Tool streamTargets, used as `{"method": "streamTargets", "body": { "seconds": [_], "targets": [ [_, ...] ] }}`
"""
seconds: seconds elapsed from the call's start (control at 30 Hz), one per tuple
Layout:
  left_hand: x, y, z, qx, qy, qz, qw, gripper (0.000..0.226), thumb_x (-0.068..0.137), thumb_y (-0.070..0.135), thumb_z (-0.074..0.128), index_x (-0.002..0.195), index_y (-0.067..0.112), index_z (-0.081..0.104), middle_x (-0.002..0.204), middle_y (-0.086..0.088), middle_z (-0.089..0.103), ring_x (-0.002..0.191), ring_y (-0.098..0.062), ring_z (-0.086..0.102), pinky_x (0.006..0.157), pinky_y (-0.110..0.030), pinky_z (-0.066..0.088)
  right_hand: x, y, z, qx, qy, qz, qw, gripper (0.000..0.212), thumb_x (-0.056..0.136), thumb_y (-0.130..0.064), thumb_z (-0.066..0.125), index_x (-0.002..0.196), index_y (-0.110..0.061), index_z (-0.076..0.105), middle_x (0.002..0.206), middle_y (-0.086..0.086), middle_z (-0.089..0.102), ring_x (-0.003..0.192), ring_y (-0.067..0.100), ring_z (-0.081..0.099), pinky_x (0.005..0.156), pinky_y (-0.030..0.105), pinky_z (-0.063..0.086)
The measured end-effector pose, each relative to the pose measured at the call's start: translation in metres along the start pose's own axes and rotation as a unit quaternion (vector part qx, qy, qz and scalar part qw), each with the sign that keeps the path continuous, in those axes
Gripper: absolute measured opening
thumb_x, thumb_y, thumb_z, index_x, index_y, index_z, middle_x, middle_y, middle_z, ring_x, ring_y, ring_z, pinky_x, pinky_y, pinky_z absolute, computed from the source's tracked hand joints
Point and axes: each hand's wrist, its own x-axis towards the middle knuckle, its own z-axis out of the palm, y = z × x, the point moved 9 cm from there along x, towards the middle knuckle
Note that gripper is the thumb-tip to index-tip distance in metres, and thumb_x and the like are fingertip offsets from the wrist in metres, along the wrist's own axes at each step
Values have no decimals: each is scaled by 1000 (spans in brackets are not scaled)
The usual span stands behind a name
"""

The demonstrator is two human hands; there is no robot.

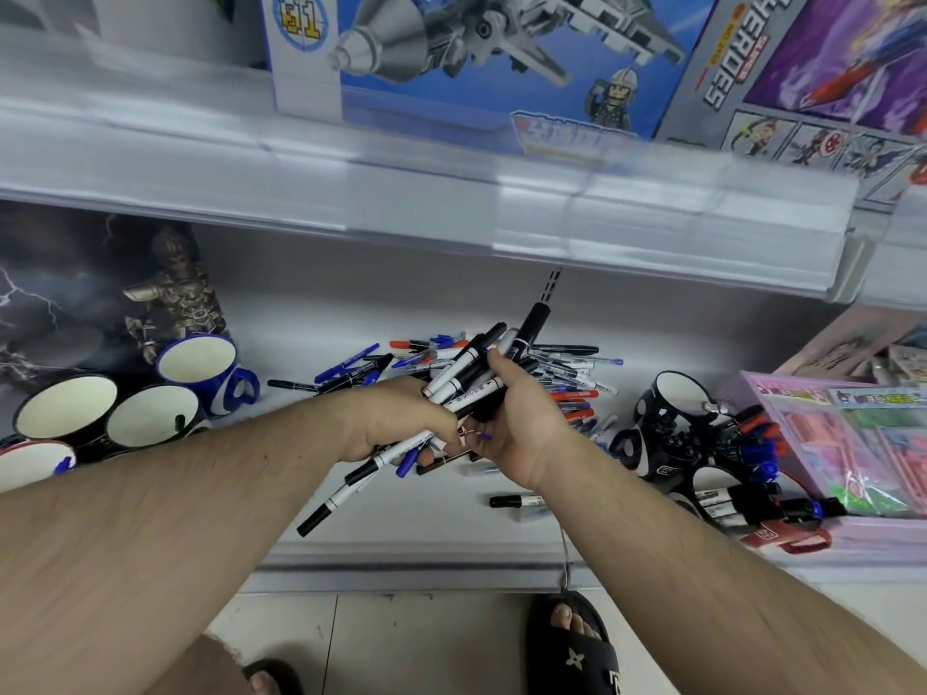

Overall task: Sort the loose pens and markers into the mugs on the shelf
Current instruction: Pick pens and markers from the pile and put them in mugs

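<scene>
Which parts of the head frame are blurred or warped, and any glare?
Head view: motion blur smears the upper shelf edge and the toy boxes above it; both hands' grip on the marker bundle stays fairly sharp. Wide-angle distortion bows the shelf lines and stretches the forearms at the bottom corners. Soft glare on the upper shelf's clear strip; the lower shelf is evenly lit, shadows faint.

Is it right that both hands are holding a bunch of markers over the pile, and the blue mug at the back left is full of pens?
Not quite. The head view shows the blue mug empty inside. The rest holds: the left hand and right hand hold a bunch of markers over the pile.
</scene>
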Motion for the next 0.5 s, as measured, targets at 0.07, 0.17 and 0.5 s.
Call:
{"method": "streamTargets", "body": {
  "seconds": [0.07,0.17,0.5],
  "targets": [
    [-1,2,2,24,-11,10,1000,19,75,4,73,85,11,58,77,-11,61,57,-19,58,51,-24,44,-4,-6,-6,-2,2,-6,1000,34,92,-46,52,87,-17,70,83,4,68,66,17,53,59,27,43],
    [-4,6,9,66,-26,24,997,19,78,3,71,84,9,55,79,-14,57,58,-21,56,45,-21,43,-8,-13,-17,-6,18,-11,1000,41,93,-50,45,79,-18,66,73,3,64,62,18,52,61,28,44],
    [-4,8,17,102,-54,35,993,19,77,5,73,88,10,58,81,-10,64,58,-17,59,53,-26,47,-22,-37,-47,-52,90,-25,994,19,97,-25,48,85,-16,61,79,7,68,70,25,65,60,33,53]
  ]
}}
